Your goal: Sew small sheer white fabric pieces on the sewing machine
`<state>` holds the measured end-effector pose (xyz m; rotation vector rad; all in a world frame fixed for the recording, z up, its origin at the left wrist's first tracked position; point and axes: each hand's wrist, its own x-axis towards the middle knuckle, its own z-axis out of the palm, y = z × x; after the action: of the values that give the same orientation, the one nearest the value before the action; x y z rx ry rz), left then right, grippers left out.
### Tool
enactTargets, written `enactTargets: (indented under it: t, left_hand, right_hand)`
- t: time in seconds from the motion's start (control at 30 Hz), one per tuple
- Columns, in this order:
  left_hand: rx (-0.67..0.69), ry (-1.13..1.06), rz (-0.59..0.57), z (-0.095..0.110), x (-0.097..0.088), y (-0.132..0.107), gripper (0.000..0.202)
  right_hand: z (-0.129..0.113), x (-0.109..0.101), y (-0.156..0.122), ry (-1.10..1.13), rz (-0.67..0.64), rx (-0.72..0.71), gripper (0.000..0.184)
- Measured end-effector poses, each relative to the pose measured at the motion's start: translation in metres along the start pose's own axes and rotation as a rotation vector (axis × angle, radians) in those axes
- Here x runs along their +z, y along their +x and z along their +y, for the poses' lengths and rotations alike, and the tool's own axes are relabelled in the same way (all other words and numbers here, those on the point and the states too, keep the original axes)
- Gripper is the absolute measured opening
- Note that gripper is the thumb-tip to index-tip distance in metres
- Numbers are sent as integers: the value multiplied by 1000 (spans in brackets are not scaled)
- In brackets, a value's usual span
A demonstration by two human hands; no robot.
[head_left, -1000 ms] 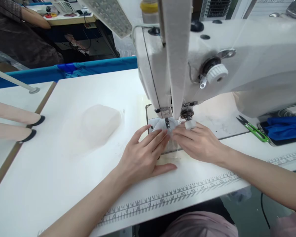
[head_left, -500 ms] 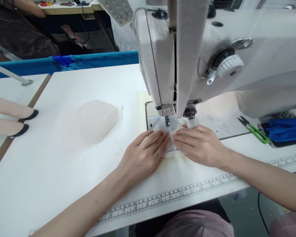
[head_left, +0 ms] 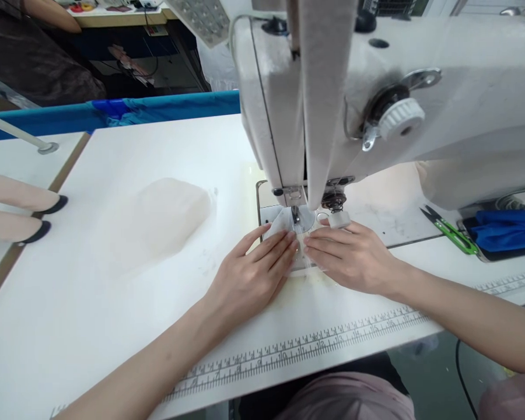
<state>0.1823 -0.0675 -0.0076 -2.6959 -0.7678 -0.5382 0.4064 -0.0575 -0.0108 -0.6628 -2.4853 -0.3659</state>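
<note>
A sheer white piece of fabric lies under the presser foot of a white sewing machine. My left hand rests flat on the fabric, left of the foot, with its fingers stretched out and the thumb apart. On the other side my right hand lies flat, its fingers extended toward the foot and touching the fabric's right part. A narrow gap separates the two sets of fingertips. Part of the fabric is hidden beneath the left fingers.
Green-handled thread snips lie at the right beside a blue cloth. Another pale sheer piece is on the table's left. A printed ruler runs along the front edge. Beyond the blue cloth barrier a person's arm shows.
My left thumb has spread away from the fingers. The fingertips of both hands are slightly farther from the presser foot. The machine sits a little further left in view.
</note>
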Motion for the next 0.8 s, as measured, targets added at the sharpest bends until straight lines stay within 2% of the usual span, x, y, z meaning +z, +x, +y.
enactTargets:
  t: [0.27, 0.8]
  left_hand:
    - [-14, 21, 10, -4, 6, 5, 29]
    - [-45, -16, 68, -4, 5, 2, 26]
  right_hand:
    - [6, 4, 3, -28, 4, 3, 22]
    - [2, 6, 0, -60, -15, 21, 19]
